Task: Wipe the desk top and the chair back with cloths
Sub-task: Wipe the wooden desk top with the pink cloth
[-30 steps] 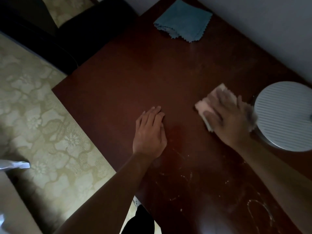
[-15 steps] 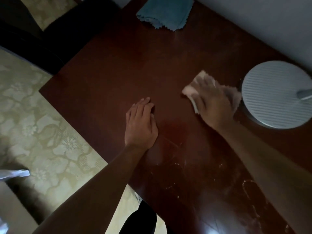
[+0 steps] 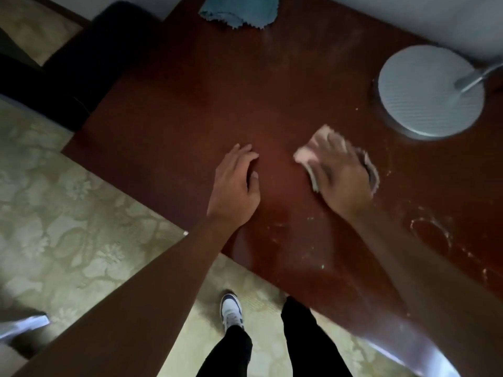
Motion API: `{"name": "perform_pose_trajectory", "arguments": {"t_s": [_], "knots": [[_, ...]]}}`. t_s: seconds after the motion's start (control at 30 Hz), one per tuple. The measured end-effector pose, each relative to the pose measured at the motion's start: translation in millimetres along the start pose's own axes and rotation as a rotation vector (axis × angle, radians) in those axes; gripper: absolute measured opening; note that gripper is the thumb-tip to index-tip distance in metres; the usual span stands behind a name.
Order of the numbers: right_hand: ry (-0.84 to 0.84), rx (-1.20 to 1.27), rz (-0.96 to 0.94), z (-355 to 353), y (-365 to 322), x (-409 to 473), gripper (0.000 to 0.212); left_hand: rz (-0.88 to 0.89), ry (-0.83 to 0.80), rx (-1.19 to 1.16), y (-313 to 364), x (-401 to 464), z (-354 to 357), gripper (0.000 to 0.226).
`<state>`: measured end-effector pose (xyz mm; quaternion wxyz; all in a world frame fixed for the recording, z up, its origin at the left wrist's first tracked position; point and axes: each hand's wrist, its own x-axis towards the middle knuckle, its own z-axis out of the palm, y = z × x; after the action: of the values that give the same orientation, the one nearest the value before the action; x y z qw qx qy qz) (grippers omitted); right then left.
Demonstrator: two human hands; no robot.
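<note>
Dark reddish-brown wooden table (image 3: 206,85): smooth, semi-glossy varnish, brightest sheen along its near right edge; pale dusty smears and a ring-shaped mark dull the finish toward the right edge. Teal cloth with zigzag-cut hem (image 3: 241,10), at the far edge: soft, matt weave. Pale pink cloth (image 3: 306,156), near the table's middle: matt fabric, blurred. Round pale grey lamp base (image 3: 430,91), near the far right corner: finely ribbed, matt top; material cannot be told. Floor covering (image 3: 68,213) beside the left edge: pale green, floral-patterned, slightly lustrous.
</note>
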<state>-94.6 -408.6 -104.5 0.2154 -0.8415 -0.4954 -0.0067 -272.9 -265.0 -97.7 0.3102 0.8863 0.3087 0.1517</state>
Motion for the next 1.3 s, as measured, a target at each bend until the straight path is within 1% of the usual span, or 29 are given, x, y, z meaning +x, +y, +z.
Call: {"name": "perform_pose_trajectory", "arguments": {"t_s": [0.07, 0.1, 0.17, 0.23, 0.3, 0.37, 0.43, 0.5, 0.53, 0.6, 0.67, 0.7, 0.77, 0.83, 0.87, 0.93, 0.97, 1.0, 1.1, 1.17, 1.23, 1.3], "knots": [[-0.048, -0.022, 0.139, 7.0, -11.2, 16.3, 0.037, 0.057, -0.063, 0.029, -8.6, -12.6, -8.7, 0.037], [-0.057, -0.004, 0.166, 13.0, -25.4, 10.5, 0.040, 0.098, -0.090, 0.056, -14.2, -20.9, -14.6, 0.037], [-0.058, 0.038, 0.098, 17.0, -59.9, -22.0, 0.041, 0.196, -0.123, 0.105, -24.7, -30.4, -23.3, 0.040], [-0.096, 0.093, -0.009, 13.5, -88.2, -72.8, 0.038, 0.209, -0.139, 0.104, -29.4, -34.1, -26.9, 0.044], [-0.132, 0.128, -0.054, 3.8, -91.0, -98.5, 0.037, 0.190, -0.153, 0.104, -26.8, -35.2, -27.8, 0.049], [-0.126, 0.116, 0.045, -3.8, -72.9, -79.4, 0.042, 0.191, -0.151, 0.097, -26.2, -34.6, -28.2, 0.052], [-0.063, 0.089, 0.139, -3.3, -53.3, -32.7, 0.037, 0.191, -0.148, 0.083, -27.4, -36.4, -27.9, 0.053], [-0.070, 0.062, 0.180, 8.8, -49.0, 10.8, 0.037, 0.197, -0.136, 0.070, -28.1, -37.4, -27.1, 0.053], [-0.091, 0.061, 0.177, 19.4, -58.0, 20.6, 0.038, 0.194, -0.134, 0.061, -27.9, -38.1, -27.1, 0.052], [-0.109, 0.070, 0.122, 37.6, -86.3, 10.9, 0.043, 0.185, -0.113, 0.025, -26.0, -37.1, -27.7, 0.048], [-0.151, 0.105, 0.042, 38.4, -118.4, -33.0, 0.044, 0.143, -0.093, -0.052, -24.7, -37.0, -29.7, 0.041], [-0.181, 0.139, -0.007, 33.3, -130.0, -57.1, 0.041, 0.114, -0.095, -0.082, -24.2, -37.3, -31.1, 0.040], [-0.188, 0.195, -0.098, 21.5, -138.3, -90.8, 0.034, 0.097, -0.103, -0.096, -24.2, -37.0, -32.8, 0.041], [-0.158, 0.244, -0.086, 17.4, -134.5, -99.3, 0.034, 0.112, -0.096, -0.082, -25.8, -36.5, -31.4, 0.040], [-0.110, 0.264, -0.017, 17.5, -131.5, -93.6, 0.036, 0.120, -0.090, -0.080, -25.6, -36.4, -31.0, 0.041], [0.056, 0.259, 0.208, 17.1, -125.0, -64.2, 0.039, 0.124, -0.058, -0.091, -26.2, -37.1, -29.7, 0.042], [0.114, 0.244, 0.289, 15.5, -119.3, -41.5, 0.039, 0.115, -0.033, -0.104, -26.1, -37.1, -29.2, 0.042], [0.115, 0.237, 0.329, 15.6, -111.8, -15.1, 0.039, 0.094, -0.004, -0.115, -25.6, -37.0, -28.8, 0.043], [-0.016, 0.176, 0.302, 29.6, -97.5, 61.9, 0.041, -0.005, 0.073, -0.147, -25.1, -34.5, -28.8, 0.047], [-0.087, 0.140, 0.275, 42.4, -100.3, 94.1, 0.042, -0.031, 0.063, -0.177, -24.1, -33.2, -30.4, 0.050], [-0.140, 0.129, 0.222, 50.4, -109.5, 101.3, 0.042, -0.030, 0.063, -0.197, -24.2, -33.2, -30.5, 0.052], [-0.168, 0.130, 0.153, 47.8, -114.1, 81.3, 0.042, -0.034, 0.083, -0.209, -25.3, -32.8, -28.9, 0.051]]}}
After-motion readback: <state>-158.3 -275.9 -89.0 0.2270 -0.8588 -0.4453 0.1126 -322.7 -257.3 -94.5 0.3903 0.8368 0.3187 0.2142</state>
